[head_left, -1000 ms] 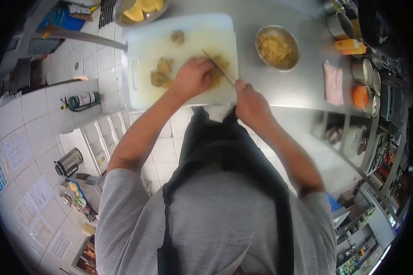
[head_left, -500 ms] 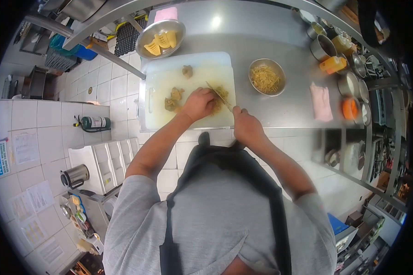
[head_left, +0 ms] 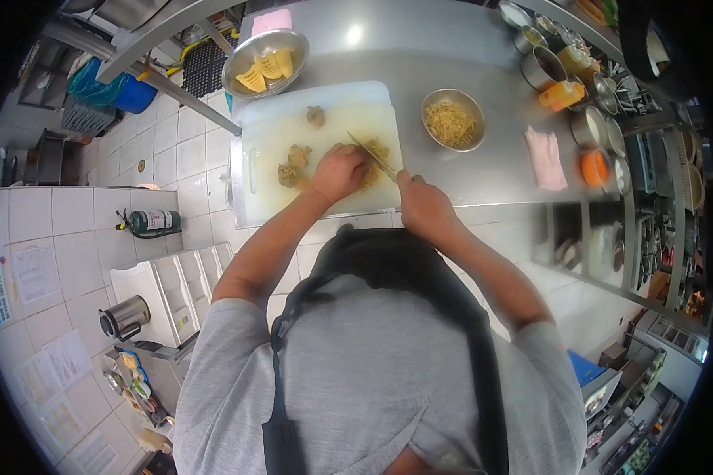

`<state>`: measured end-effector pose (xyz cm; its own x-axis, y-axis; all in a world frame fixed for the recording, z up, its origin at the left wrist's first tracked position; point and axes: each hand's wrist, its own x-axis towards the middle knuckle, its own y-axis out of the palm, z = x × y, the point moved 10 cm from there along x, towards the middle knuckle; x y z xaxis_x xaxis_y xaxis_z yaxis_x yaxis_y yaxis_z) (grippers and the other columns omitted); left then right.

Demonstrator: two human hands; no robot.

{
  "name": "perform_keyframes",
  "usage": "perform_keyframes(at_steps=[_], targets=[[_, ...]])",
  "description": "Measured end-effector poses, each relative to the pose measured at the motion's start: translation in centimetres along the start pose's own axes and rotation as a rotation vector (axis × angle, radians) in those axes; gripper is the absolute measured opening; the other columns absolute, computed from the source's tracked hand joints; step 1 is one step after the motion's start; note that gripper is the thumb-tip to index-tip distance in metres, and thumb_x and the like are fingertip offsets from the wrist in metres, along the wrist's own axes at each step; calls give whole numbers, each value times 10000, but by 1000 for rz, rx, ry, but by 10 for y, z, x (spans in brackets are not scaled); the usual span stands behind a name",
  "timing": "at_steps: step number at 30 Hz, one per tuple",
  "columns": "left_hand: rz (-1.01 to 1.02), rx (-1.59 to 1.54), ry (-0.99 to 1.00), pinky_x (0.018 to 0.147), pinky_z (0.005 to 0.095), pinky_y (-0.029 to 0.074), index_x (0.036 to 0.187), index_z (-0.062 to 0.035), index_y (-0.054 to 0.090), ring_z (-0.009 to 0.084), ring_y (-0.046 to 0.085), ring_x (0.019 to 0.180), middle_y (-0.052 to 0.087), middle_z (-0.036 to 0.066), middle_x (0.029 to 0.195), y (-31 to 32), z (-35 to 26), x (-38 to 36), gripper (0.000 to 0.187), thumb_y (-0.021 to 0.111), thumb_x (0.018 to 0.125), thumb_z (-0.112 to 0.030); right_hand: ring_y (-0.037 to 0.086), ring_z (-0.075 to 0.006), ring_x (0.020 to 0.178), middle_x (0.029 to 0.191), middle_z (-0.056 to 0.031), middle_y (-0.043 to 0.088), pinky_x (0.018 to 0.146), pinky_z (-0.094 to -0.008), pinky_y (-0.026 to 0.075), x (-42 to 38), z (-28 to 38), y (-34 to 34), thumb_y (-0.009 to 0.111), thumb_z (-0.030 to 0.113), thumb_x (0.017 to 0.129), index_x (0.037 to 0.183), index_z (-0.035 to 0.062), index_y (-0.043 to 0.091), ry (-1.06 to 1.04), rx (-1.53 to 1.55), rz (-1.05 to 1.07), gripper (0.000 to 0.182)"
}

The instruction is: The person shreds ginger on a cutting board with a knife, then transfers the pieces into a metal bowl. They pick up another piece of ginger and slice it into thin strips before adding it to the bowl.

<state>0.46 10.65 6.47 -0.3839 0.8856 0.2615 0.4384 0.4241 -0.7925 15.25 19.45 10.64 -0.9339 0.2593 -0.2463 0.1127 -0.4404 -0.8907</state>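
Note:
My right hand (head_left: 421, 199) grips the handle of a kitchen knife (head_left: 372, 155), its blade slanting up and left over the white cutting board (head_left: 261, 198). Close beside the blade, my left hand (head_left: 342, 171) presses down with curled fingers; whatever lies under them is hidden. Chopped yellowish-green bits (head_left: 377, 149) lie around the blade on the board's right side. Left of my left hand sit some lumpy brownish-green pieces (head_left: 291, 168), and a single brownish lump (head_left: 315, 117) rests farther back.
A steel bowl (head_left: 228, 77) with yellow curved pieces (head_left: 266, 68) stands behind the board. Another bowl (head_left: 478, 141) to the right holds yellowish strips (head_left: 450, 122). Folded pink cloth (head_left: 545, 160), pots (head_left: 543, 68) and an orange container (head_left: 561, 95) line the right side. A metal post (head_left: 190, 101) rises at left.
The camera view has shifted slightly, so the counter sits a little more to the left. Both hands stay at the board, with the knife still beside my left fingers.

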Motion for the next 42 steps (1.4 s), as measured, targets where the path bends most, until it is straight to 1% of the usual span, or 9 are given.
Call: perform_keyframes(at_steps=[6,11,15,17,23,27,32,35,42], targets=[[9,-6,12,951,483,584,1071,-79,810,385,678,1026,718,130,1051,-2,-1,-2,202,778,871,-70,747,-536,935,1047,-347,701,830,-608,615,8,-13,23,536,0,982,1238,-31,520,53,50,-17,258],[-45,-47,-7,958,500,582,1091,-66,797,400,676,1059,721,140,1088,-10,-8,-8,216,788,876,-90,751,-531,945,1062,-348,704,845,-600,618,5,-16,23,535,16,993,1225,-32,524,58,55,-48,237],[26,-2,-26,964,502,579,1090,-67,798,395,671,1064,716,135,1111,-1,-7,-5,218,793,874,-94,756,-521,934,1057,-338,706,831,-587,624,5,-13,13,551,13,985,1217,-31,528,67,15,-8,237],[63,53,-39,955,501,579,1081,-65,804,392,667,1054,711,136,1093,0,-6,-4,215,799,868,-94,782,-463,878,1035,-316,708,760,-531,651,-2,-1,2,568,25,1000,1200,-35,542,-20,-55,-61,210],[34,28,-17,946,497,582,1085,-73,812,392,670,1033,712,138,1046,-1,-8,-4,217,797,872,-109,779,-468,862,1021,-315,706,756,-539,649,8,-9,27,565,31,1004,1194,-33,538,-35,-55,-58,202],[40,40,-15,953,492,584,1082,-75,813,389,673,1040,716,137,1056,3,-5,-4,214,796,871,-107,775,-475,853,1022,-321,705,760,-553,646,6,2,2,562,28,1004,1193,-31,537,-63,-27,-67,199],[36,58,-23,956,493,584,1075,-67,812,388,676,1053,725,139,1069,3,-6,-7,217,793,860,-91,775,-492,909,1043,-333,705,797,-556,643,11,-4,19,546,35,1016,1208,-35,547,-6,-19,-15,204],[5,52,-12,958,493,585,1082,-65,810,390,676,1044,724,140,1065,2,-7,-8,225,785,860,-85,775,-498,941,1074,-343,704,825,-553,645,2,5,-1,538,36,1021,1222,-37,546,-26,-14,2,214],[46,-35,-72,962,497,584,1097,-64,806,400,681,1037,735,142,1071,2,0,-12,227,790,874,-99,776,-490,946,1102,-341,704,822,-546,647,4,-11,27,546,28,1011,1245,-29,540,46,-13,13,241]])
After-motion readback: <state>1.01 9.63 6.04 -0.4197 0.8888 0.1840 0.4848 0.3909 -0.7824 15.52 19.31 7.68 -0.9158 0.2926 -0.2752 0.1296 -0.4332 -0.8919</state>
